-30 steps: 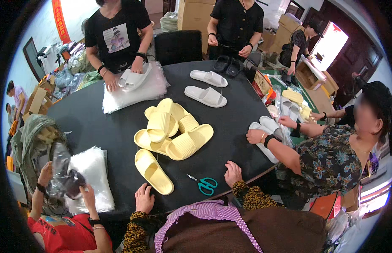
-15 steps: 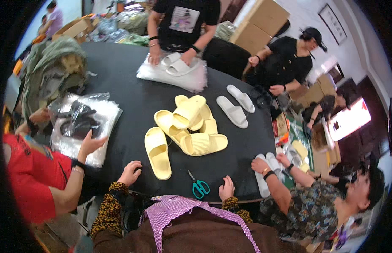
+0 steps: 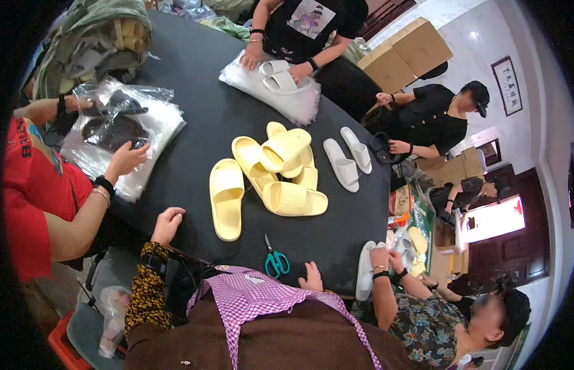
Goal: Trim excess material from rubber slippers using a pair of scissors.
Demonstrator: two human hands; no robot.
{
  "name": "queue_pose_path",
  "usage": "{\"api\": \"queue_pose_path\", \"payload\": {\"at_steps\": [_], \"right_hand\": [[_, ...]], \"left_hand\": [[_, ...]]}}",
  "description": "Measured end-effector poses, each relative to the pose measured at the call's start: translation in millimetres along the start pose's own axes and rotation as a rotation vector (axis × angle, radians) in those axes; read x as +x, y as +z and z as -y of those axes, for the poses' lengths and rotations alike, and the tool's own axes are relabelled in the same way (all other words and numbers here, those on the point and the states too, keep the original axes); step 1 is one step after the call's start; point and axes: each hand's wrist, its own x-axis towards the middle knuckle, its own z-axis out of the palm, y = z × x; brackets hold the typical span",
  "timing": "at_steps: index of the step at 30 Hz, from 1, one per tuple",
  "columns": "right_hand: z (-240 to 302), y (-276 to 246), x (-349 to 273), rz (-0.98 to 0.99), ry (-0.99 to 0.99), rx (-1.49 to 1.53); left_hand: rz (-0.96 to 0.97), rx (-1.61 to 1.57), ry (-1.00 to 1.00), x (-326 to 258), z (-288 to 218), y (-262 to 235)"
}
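Head view — hands [image 3: 168, 226] at black table [image 3: 188, 80], teal scissors [image 3: 272, 253] between — yellow slippers [image 3: 293, 198] beyond

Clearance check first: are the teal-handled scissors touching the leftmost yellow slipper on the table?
Apart: the head view shows black tabletop between the teal-handled scissors and the leftmost yellow slipper.

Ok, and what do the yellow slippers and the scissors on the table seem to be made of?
The yellow slippers look like matte moulded foam, maybe soft rubber: thick, evenly coloured, with no stitching visible. The scissors seem to have metal blades, slim and greyish, and teal handles, probably plastic, judging by their solid colour.
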Motion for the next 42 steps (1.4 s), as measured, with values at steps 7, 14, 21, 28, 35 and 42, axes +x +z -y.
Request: {"api": "queue_pose_path", "payload": {"at_steps": [7, 14, 21, 28, 35, 42], "right_hand": [[8.0, -42.1, -22.5, -0.080, 0.064, 0.424], [113.2, -254.4, -11.0, 0.211, -0.094, 1.025], [153.1, -335.9, -23.3, 0.570, -1.305, 0.878], [146.4, -332.1, -25.2, 0.743, -1.278, 0.810], [133.1, -327.2, -34.6, 0.675, -1.325, 0.958], [124.1, -338.4, -50.8, 0.588, -1.207, 1.162]], "left_hand": [[0.035, -0.170, -0.103, -2.7, -14.2, -4.2], [0.378, -0.111, -0.035, -75.0, -213.5, -34.4], [1.079, -0.089, 0.735, -91.9, -326.3, -6.0], [1.155, -0.072, 0.764, -82.8, -335.0, 11.5], [1.106, -0.329, 0.767, -64.9, -344.0, 19.5], [1.122, -0.470, 0.673, -57.3, -360.3, 33.0]]}}
